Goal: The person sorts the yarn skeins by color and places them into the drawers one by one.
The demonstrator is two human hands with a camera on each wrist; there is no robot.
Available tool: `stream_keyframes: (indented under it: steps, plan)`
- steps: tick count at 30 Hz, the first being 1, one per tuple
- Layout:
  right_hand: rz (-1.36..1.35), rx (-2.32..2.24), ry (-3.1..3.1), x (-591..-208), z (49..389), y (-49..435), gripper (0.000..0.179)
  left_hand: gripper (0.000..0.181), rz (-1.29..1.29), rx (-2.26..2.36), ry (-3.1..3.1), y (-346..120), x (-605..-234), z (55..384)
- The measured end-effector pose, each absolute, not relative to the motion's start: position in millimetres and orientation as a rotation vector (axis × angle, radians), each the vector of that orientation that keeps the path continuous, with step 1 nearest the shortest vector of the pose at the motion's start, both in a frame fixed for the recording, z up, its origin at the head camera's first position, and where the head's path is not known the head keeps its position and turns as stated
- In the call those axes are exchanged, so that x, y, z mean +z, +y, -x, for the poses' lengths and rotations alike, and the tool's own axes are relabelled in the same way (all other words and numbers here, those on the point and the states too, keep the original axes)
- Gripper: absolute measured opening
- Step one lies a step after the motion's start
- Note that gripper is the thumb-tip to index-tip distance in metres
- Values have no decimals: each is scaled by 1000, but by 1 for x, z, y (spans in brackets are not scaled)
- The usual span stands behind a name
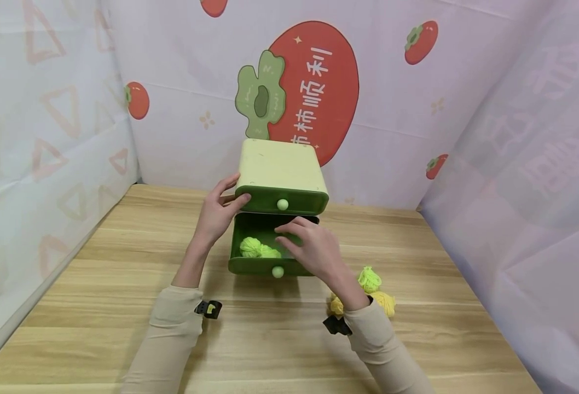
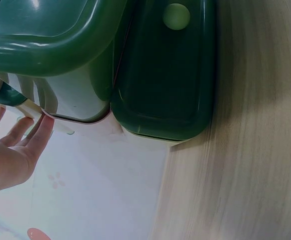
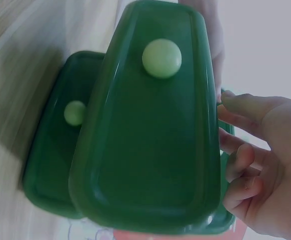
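A small cabinet (image 1: 279,164) has a cream top and green drawer fronts with round pale knobs. Its middle drawer (image 1: 255,267) is pulled out, with two light-green yarn balls (image 1: 251,247) inside at the left. My left hand (image 1: 214,214) rests against the cabinet's left side, thumb at the corner of the closed top drawer (image 1: 265,201) and fingers spread along the side. Over the right part of the pulled-out drawer is my right hand (image 1: 316,246), fingers loosely bent, a gap between thumb and fingertips, and nothing seen in it. The closed bottom drawer (image 2: 160,85) shows in the left wrist view.
To the right of the cabinet, partly behind my right forearm, lie a yellow-green yarn ball (image 1: 369,279) and yellow yarn balls (image 1: 384,302) on the wooden table (image 1: 270,339). A patterned cloth backdrop (image 1: 186,71) stands behind, with cloth walls at both sides.
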State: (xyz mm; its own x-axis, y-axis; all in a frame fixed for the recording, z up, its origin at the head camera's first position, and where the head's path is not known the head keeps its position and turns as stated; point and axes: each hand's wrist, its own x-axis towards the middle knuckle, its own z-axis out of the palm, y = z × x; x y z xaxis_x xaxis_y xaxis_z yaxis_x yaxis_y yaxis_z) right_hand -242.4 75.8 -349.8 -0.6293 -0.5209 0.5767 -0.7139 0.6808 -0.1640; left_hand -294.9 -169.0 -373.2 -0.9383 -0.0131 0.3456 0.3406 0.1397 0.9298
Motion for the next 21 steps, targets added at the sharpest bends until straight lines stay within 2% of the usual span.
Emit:
stream_keyframes:
  steps: [6, 13, 21]
  plan:
    - [-909, 545, -2434, -349, 243, 91, 17, 63, 307, -1900, -2164, -170, -366, 292]
    - [-870, 534, -2490, -351, 244, 107, 19, 63, 298, -1893, -2193, -166, -346, 272]
    - [-825, 553, -2456, -359, 246, 127, 18, 62, 292, -1902, -2199, -165, -344, 271]
